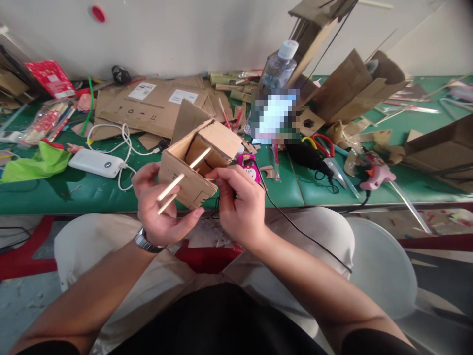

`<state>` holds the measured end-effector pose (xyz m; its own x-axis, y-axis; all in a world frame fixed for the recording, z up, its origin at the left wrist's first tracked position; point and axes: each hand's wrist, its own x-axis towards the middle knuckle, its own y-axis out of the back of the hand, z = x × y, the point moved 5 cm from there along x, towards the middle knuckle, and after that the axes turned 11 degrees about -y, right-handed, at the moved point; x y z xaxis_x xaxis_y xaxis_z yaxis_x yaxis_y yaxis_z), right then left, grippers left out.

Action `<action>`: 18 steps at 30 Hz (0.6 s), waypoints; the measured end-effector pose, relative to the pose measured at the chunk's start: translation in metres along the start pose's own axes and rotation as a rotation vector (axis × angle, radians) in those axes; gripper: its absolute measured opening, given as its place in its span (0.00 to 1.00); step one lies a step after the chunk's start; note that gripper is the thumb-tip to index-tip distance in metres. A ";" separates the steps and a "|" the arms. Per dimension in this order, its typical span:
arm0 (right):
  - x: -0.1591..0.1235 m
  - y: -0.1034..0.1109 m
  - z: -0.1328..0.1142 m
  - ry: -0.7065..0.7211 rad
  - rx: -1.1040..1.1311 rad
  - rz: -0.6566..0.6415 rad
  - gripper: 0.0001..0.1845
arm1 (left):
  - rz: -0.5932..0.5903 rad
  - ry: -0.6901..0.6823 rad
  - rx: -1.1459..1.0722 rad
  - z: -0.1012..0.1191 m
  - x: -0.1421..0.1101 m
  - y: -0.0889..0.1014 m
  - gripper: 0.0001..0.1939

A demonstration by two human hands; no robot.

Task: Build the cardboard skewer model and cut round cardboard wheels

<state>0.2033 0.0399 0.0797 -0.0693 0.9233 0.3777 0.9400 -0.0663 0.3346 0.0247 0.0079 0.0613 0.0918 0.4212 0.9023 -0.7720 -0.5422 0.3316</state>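
Observation:
My left hand [158, 207] is wrapped round a small open cardboard box [185, 182] and holds it tilted above my lap, at the table's front edge. Two pale wooden sticks [170, 187] poke out through the box's near wall, and one of them runs on across the open inside. On the box's right side my right hand [242, 204] has thumb and forefinger pinched together at the rim. What lies between those fingertips is hidden. A raised flap [190, 118] stands at the box's far side.
On the green table [295, 192] lie a white power bank [96, 163] with its cable, flattened cardboard [148, 111], scissors [334, 170] and a pink glue gun [379, 175]. Behind them stand a plastic bottle [279, 66] and a blurred-out bright screen [275, 116]. A black cable [295, 222] crosses my right thigh.

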 end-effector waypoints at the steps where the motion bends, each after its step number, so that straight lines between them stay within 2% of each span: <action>1: 0.001 -0.001 0.001 0.004 0.003 0.004 0.14 | 0.013 -0.007 -0.014 0.000 -0.001 0.000 0.19; 5: 0.002 -0.005 0.005 0.010 0.039 0.036 0.14 | 0.058 -0.050 -0.045 -0.003 -0.004 -0.001 0.25; 8: 0.003 -0.008 0.011 -0.021 0.089 0.059 0.14 | 0.066 -0.054 0.000 -0.007 -0.007 -0.003 0.25; 14: 0.004 -0.013 0.013 -0.031 0.152 0.063 0.14 | 0.038 0.018 0.121 -0.010 -0.013 -0.003 0.30; 18: 0.003 -0.015 0.014 -0.031 0.171 0.094 0.14 | 0.065 -0.087 0.082 -0.007 -0.012 -0.002 0.31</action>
<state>0.1937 0.0492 0.0637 0.0296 0.9273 0.3732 0.9850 -0.0905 0.1467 0.0211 0.0091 0.0474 0.1003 0.3208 0.9418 -0.7245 -0.6253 0.2901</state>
